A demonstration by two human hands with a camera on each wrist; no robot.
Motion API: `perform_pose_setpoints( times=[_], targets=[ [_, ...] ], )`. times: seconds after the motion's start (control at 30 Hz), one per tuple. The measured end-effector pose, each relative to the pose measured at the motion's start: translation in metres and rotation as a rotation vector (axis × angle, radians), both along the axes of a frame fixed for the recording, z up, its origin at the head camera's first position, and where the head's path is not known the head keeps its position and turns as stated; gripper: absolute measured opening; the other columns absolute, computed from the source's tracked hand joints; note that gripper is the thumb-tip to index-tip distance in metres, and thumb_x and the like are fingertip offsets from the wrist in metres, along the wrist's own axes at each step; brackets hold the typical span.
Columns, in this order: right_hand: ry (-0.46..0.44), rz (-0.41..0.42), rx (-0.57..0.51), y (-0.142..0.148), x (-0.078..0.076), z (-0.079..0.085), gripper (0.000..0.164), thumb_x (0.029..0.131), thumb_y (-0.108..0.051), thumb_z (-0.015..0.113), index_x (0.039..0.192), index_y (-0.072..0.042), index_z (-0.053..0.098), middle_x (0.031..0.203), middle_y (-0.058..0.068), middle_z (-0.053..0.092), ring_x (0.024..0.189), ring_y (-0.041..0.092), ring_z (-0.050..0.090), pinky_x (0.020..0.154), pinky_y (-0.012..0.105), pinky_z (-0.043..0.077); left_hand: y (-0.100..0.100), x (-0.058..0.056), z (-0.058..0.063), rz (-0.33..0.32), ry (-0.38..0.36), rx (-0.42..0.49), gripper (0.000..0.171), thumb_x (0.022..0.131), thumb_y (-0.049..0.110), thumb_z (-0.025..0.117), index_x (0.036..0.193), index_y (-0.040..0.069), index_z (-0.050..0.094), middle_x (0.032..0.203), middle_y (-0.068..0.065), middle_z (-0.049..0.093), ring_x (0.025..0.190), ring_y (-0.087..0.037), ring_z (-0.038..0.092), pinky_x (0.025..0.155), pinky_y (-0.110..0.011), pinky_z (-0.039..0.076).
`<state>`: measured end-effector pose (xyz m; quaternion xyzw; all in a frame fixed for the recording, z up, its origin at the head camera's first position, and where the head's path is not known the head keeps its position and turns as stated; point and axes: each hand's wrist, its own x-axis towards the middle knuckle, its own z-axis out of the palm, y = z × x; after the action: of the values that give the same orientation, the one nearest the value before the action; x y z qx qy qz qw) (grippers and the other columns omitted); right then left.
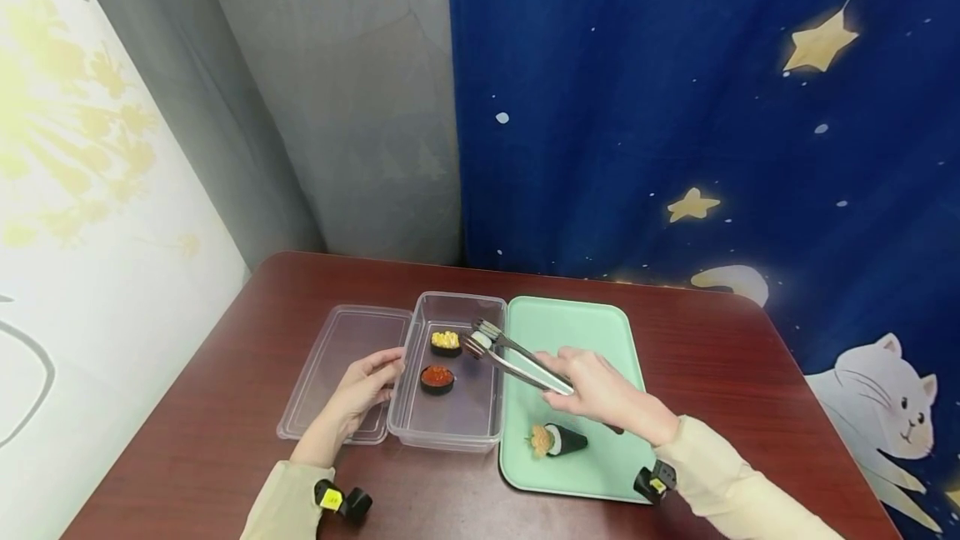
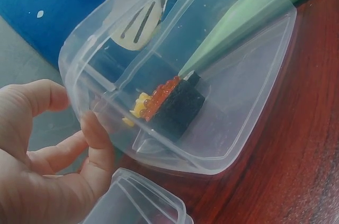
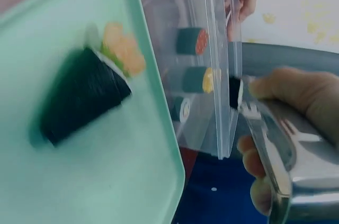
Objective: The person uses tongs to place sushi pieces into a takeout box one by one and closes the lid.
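**Tongs (image 1: 538, 379) hold a small roll (image 1: 481, 340) over the clear box (image 1: 465, 417)**

Head: the right hand (image 1: 603, 386) grasps the tongs; yellow-topped sushi (image 1: 446, 343) lies beyond red-topped sushi (image 1: 437, 380) inside. The lid (image 1: 358, 330) lies left; right, a green tray (image 1: 570, 323) bears a cone roll (image 1: 566, 440) near its near end.

Left wrist: the left hand (image 2: 58, 166) touches the box, fingers loosely bent.

Right wrist: fingers wrap the tongs.

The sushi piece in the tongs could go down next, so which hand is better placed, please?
Probably the right hand: it grips the tongs, which hold the sushi piece over the clear container; the left hand is at its left wall.
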<state>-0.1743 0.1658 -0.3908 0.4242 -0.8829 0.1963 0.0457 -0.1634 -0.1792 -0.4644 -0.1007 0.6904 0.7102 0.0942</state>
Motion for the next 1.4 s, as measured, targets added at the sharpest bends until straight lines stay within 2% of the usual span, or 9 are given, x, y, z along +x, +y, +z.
perform_pose_setpoints(
  times=[0.17,0.4,0.67,0.83,0.9,1.13,1.23,1.4],
  targets=[
    [-0.025,0.104,0.092,0.000,-0.015,0.010,0.046,0.077,-0.018,0.070,0.119,-0.002,0.063,0.067,-0.003,0.048,0.055,0.004,0.036,0.048,0.017,0.033,-0.001,0.000,-0.001,-0.008,-0.003,0.001,0.045,0.092,0.009,0.056,0.132,-0.008,0.046,0.110,-0.009,0.058,0.082,-0.008,0.052,0.059,-0.017,0.046],
    [-0.067,0.203,0.232,-0.006,-0.031,0.021,0.044,0.078,-0.019,0.069,0.117,-0.001,0.063,0.069,0.000,0.050,0.058,0.005,0.034,0.051,0.019,0.033,-0.002,0.000,-0.001,-0.016,0.002,0.004,0.045,0.092,0.010,0.056,0.132,-0.008,0.045,0.112,-0.011,0.057,0.081,-0.007,0.051,0.059,-0.017,0.046],
    [-0.085,0.234,0.330,-0.019,-0.042,0.034,0.044,0.075,-0.018,0.071,0.116,-0.004,0.065,0.070,-0.002,0.053,0.060,0.007,0.040,0.052,0.020,0.037,-0.002,0.000,0.000,-0.016,-0.001,0.003,0.044,0.093,0.009,0.055,0.132,-0.008,0.045,0.115,-0.012,0.057,0.084,-0.007,0.052,0.060,-0.017,0.047],
    [-0.065,0.287,0.416,-0.028,-0.049,0.045,0.032,0.072,-0.018,0.073,0.103,-0.010,0.068,0.069,-0.004,0.054,0.062,0.009,0.045,0.056,0.023,0.042,-0.001,0.000,0.000,-0.019,0.004,0.008,0.044,0.093,0.008,0.054,0.132,-0.009,0.045,0.115,-0.013,0.057,0.087,-0.010,0.052,0.061,-0.018,0.048],
    [-0.086,0.294,0.452,-0.032,-0.052,0.049,0.029,0.071,-0.018,0.073,0.099,-0.012,0.068,0.068,-0.008,0.052,0.063,0.008,0.045,0.058,0.023,0.043,-0.001,0.000,0.000,-0.019,0.003,0.010,0.044,0.093,0.008,0.054,0.132,-0.009,0.045,0.114,-0.013,0.057,0.087,-0.010,0.052,0.062,-0.018,0.048],
    [-0.144,0.314,0.550,-0.045,-0.061,0.060,0.022,0.071,-0.016,0.074,0.092,-0.014,0.067,0.064,-0.007,0.054,0.059,0.007,0.041,0.056,0.021,0.039,-0.002,0.000,-0.002,-0.015,0.004,0.012,0.043,0.093,0.008,0.054,0.132,-0.009,0.045,0.113,-0.012,0.058,0.086,-0.010,0.052,0.060,-0.018,0.047],
    [-0.144,0.324,0.589,-0.050,-0.063,0.060,0.025,0.072,-0.018,0.074,0.096,-0.015,0.068,0.066,-0.006,0.057,0.058,0.006,0.041,0.056,0.020,0.039,-0.002,0.000,-0.002,-0.015,0.005,0.017,0.043,0.093,0.008,0.055,0.131,-0.009,0.045,0.113,-0.013,0.058,0.084,-0.009,0.052,0.060,-0.017,0.047],
    [-0.127,0.333,0.633,-0.056,-0.064,0.061,0.025,0.071,-0.018,0.075,0.094,-0.015,0.068,0.062,-0.010,0.048,0.056,0.006,0.037,0.052,0.020,0.036,-0.003,-0.001,-0.003,-0.021,0.011,0.020,0.044,0.092,0.009,0.056,0.131,-0.009,0.046,0.112,-0.013,0.058,0.078,-0.007,0.051,0.059,-0.017,0.046]
  ],
)
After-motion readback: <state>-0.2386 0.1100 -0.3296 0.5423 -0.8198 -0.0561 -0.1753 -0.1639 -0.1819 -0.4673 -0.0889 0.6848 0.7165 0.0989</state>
